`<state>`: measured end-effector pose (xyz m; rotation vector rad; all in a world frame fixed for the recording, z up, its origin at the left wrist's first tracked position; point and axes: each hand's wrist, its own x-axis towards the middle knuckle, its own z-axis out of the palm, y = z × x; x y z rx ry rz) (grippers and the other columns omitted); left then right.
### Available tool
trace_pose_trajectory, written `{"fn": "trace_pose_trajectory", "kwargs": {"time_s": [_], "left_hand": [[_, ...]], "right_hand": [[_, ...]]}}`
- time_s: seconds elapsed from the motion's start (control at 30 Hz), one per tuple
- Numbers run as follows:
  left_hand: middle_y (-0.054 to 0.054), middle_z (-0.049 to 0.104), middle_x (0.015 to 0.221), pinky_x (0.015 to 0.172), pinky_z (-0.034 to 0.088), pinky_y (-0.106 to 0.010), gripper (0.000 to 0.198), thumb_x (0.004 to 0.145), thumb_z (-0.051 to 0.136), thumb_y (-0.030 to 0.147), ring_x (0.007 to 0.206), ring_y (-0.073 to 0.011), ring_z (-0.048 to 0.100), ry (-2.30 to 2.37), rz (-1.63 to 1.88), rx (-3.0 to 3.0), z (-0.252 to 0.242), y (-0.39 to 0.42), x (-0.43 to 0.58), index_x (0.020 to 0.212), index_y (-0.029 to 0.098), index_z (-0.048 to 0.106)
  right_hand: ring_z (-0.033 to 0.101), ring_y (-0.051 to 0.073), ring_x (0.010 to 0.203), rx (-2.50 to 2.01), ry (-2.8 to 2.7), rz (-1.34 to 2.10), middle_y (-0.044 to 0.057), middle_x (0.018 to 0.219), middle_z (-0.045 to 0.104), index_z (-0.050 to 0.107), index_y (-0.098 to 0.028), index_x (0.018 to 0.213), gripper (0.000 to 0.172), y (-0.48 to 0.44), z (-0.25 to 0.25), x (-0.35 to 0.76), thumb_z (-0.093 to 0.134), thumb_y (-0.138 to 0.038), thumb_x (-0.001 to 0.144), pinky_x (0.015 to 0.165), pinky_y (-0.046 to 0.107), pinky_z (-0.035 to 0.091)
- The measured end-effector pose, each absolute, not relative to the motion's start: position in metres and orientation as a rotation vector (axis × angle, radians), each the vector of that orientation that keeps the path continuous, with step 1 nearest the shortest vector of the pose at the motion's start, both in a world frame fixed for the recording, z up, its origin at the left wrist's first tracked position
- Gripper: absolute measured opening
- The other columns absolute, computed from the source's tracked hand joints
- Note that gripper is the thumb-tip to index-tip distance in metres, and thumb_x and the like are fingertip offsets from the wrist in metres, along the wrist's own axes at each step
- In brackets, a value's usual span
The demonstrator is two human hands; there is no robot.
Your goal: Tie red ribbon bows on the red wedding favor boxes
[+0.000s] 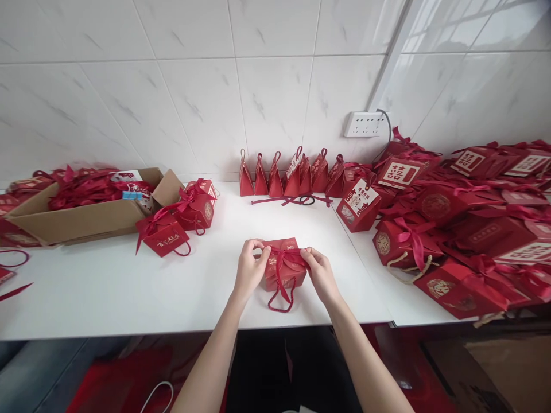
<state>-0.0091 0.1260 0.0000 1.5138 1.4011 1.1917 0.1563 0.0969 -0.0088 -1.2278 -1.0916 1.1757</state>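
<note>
A red gift box (279, 276) with gold print sits on the white table close to its front edge. Around its top runs a red ribbon (282, 259) tied in a bow, its tails hanging over the front. My left hand (253, 261) pinches the ribbon's left loop between thumb and fingers. On the other side, my right hand (317, 268) pinches the right loop. A dark red rope handle (282, 308) droops from the box onto the table. The fingers partly hide the loops.
An open cardboard box (86, 221) full of red ribbons stands left, beside two bowed gift boxes (166, 236). Several small triangular boxes (275, 182) line the wall. A big pile of red gift boxes (465, 229) covers the right side. A white power strip (365, 124) hangs on the tiles.
</note>
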Motion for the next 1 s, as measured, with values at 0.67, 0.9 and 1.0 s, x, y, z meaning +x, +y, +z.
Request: {"fn": "trace_pose_trajectory", "kwargs": {"time_s": [0.67, 0.9, 1.0], "left_hand": [[-0.006, 0.061, 0.108, 0.095, 0.042, -0.035, 0.023, 0.071, 0.065, 0.029, 0.103, -0.0222, 0.058, 1.154, 0.926, 1.576, 0.013, 0.146, -0.003, 0.092, 0.02, 0.063], [-0.006, 0.058, 0.111, 0.089, 0.046, -0.033, 0.027, 0.07, 0.068, 0.031, 0.102, -0.0214, 0.058, 1.149, 0.909, 1.571, 0.01, 0.144, -0.005, 0.094, 0.021, 0.061], [-0.006, 0.057, 0.112, 0.088, 0.046, -0.033, 0.027, 0.071, 0.067, 0.033, 0.102, -0.0219, 0.058, 1.15, 0.876, 1.578, 0.01, 0.145, -0.005, 0.095, 0.021, 0.061]], "right_hand": [[0.049, 0.011, 0.04, -1.426, -1.273, 1.44, 0.001, 0.045, 0.057, 0.057, -0.017, 0.061, 0.04, 0.048, 0.014, 0.143, 0.039, -0.042, 0.086, 0.048, 0.024, 0.041], [0.059, 0.015, 0.055, -1.179, -1.411, 1.646, 0.004, 0.058, 0.065, 0.064, -0.015, 0.069, 0.048, 0.045, -0.003, 0.153, 0.042, -0.053, 0.086, 0.064, 0.029, 0.048], [0.056, 0.015, 0.055, -1.311, -1.501, 1.545, 0.003, 0.058, 0.062, 0.063, -0.016, 0.065, 0.052, 0.054, 0.003, 0.179, 0.043, -0.06, 0.083, 0.06, 0.028, 0.045]]}}
